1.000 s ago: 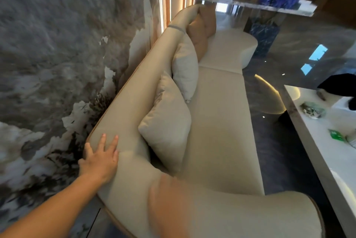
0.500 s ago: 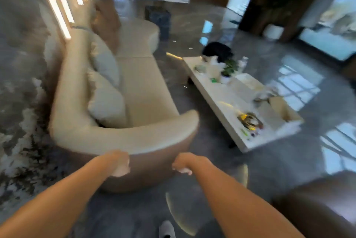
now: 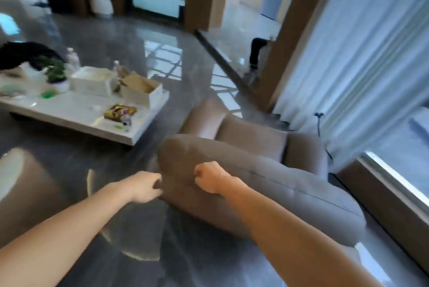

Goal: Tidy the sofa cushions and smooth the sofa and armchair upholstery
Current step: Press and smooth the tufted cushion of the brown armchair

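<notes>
Both hands at the back of the brown armchair (image 3: 255,170).

The armchair stands on the glossy floor (image 3: 139,42), near the sheer curtain (image 3: 348,54). The right hand (image 3: 210,179) is fisted over its backrest top; the left hand (image 3: 145,185), fingers loosely curled, touches the backrest's end. The cluttered white counter (image 3: 76,110) sits beyond the armchair.

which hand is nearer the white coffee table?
Left. The left hand is at the armchair back's near-left corner, on the coffee table side; the right hand is farther right, over the backrest.

Bright window daylight, glare on glossy floor (image 3: 162,59), motion blur throughout
</notes>
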Demonstrator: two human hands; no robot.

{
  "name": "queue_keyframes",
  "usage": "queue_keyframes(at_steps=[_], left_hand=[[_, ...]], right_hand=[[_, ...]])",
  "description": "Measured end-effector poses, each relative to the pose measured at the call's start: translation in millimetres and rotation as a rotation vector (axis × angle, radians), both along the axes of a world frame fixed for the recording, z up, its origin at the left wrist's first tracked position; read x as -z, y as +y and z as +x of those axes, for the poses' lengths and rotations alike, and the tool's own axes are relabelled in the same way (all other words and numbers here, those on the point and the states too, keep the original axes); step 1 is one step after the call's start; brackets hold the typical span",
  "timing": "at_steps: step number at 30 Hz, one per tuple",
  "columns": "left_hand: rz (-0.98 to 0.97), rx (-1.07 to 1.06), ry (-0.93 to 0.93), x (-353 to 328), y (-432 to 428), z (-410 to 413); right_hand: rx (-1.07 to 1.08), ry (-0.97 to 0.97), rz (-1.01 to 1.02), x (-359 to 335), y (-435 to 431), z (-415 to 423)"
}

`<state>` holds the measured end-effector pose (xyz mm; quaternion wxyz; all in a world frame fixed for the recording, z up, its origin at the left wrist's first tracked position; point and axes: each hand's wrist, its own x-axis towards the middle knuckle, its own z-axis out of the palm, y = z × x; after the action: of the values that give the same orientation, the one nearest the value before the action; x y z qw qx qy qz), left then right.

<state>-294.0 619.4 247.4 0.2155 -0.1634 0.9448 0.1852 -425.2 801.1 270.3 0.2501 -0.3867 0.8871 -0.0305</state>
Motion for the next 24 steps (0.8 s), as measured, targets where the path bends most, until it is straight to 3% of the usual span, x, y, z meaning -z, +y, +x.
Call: queue_keyframes(at_steps=[2,5,10,18,24], left_hand=[[0.006,0.050,0.138,-4,56,-49],[-0.087,0.173,0.280,-7,131,-110],[-0.224,0.335,0.074,2,180,-176],[-0.246,0.309,0.070,16,210,-174],[-0.219,0.244,0.183,31,258,-157]], right_hand=[[0.047,0.111,-0.134,-8,45,-26],[0.002,0.240,-0.113,3,120,-51],[0.151,0.282,-0.164,39,222,-77],[0.054,0.280,-0.277,42,262,-85],[0.046,0.261,-0.345,52,311,-94]])
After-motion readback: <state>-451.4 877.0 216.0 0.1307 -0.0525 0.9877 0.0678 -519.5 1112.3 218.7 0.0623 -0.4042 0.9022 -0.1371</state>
